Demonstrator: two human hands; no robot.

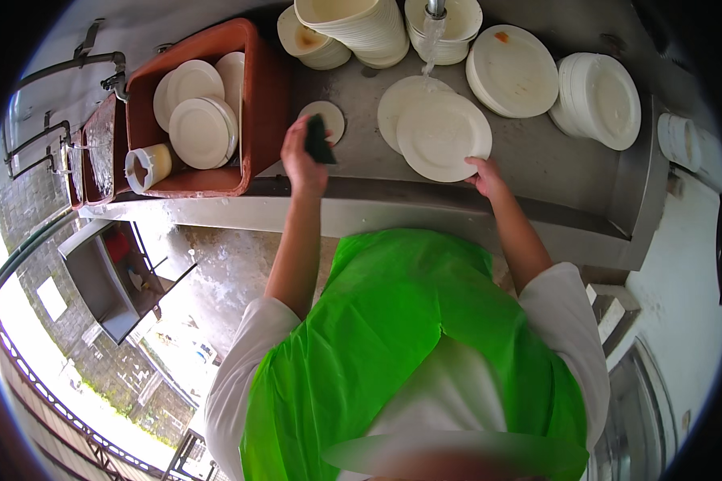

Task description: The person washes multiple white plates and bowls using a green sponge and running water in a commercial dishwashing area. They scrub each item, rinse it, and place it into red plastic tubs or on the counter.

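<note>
My left hand (302, 157) holds a dark green scouring pad (319, 140) above the steel sink, just over a small white dish (331, 117). Between the fingers and thumb of my right hand (484, 175) is the rim of a white oval plate (444, 137), tilted over the sink. Partly hidden behind it lies another white plate (394, 108). Water (431, 51) runs from the metal faucet (436, 8) down towards these plates.
A reddish-brown plastic tub (266, 114) at the left holds several white plates (199, 133) and a white container (148, 169). Stacked bowls (361, 30) line the back. Stacks of oval plates (511, 71), the top one food-stained, and more plates (607, 101) stand at the right.
</note>
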